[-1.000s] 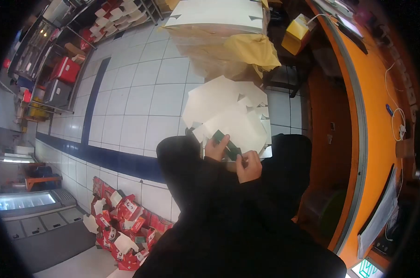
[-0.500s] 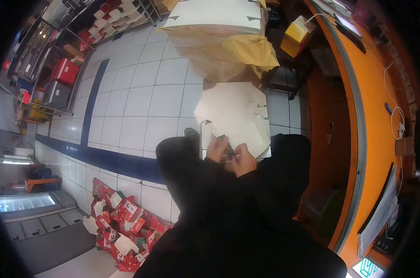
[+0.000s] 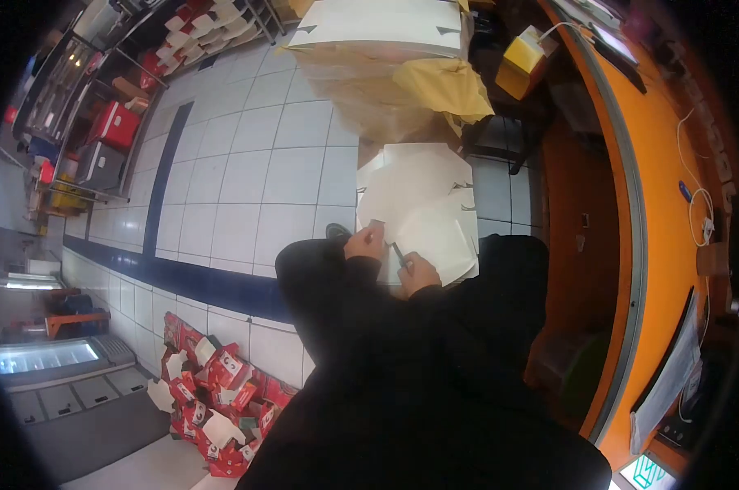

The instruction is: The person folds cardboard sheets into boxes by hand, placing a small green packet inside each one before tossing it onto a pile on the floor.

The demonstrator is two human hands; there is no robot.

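White die-cut cardboard sheets (image 3: pixel 418 184) lie stacked over my lap, with slots and notches along their right edge. My left hand (image 3: pixel 363 243) is closed at the left side of the top sheet, pinching a small reddish-grey piece (image 3: pixel 377 226) that looks like a carton flap. To its right and slightly nearer to me, my right hand (image 3: pixel 419 273) is closed around a slim dark strip-like object (image 3: pixel 398 253), whose kind I cannot tell. It points up and left over the white card. The two hands are apart.
Ahead stands a paper-wrapped stack of white cartons (image 3: pixel 377 24) with torn brown paper (image 3: pixel 443 86). Red folded boxes (image 3: pixel 222 392) are heaped at lower left. An orange counter (image 3: pixel 622 245) runs along the right. A metal rack (image 3: pixel 112 155) stands at left on the tiled floor.
My hands were close together over the dark strip; now they are apart, the left moved left, the right holding the strip. The top sheet's left part has shifted inward.
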